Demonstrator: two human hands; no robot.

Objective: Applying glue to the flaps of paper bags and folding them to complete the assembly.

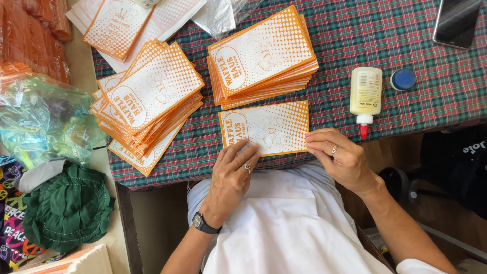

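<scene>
A single orange-and-white paper bag (265,128) lies flat at the near edge of the table, printed side up, a rounded label panel at its left end and a field of fading dots across the rest. The left hand (232,175) rests on its near left corner with fingers spread flat, pressing rather than gripping, a ring on one finger and a dark wristwatch (204,223) on the wrist. The right hand (339,157) pinches the bag's near right corner between fingertips and thumb, closed lightly on the paper. Because the bag sits right at the table's edge, over the white apron (284,218), an uneven pull from the right hand could slide it off or crease the corner; and any wet glue on the paper could smear under the flat left fingers. Just right of the bag, a pale yellow glue bottle (366,94) lies on its side with its red nozzle pointing near, uncapped as far as I can judge, so it might seep onto the plaid tablecloth (431,91) or be nudged by the right hand. Its round blue cap (403,79) sits beside it. Farther off, a neat stack of bags (264,58) lies behind the single one, and a looser, fanned stack (149,101) to the left could slip. More printed sheets (119,23) lie at the far left, a dark phone (456,21) at the far right, and a crumpled clear plastic bag (43,119) and green fabric hat (68,208) to the left of the table.
</scene>
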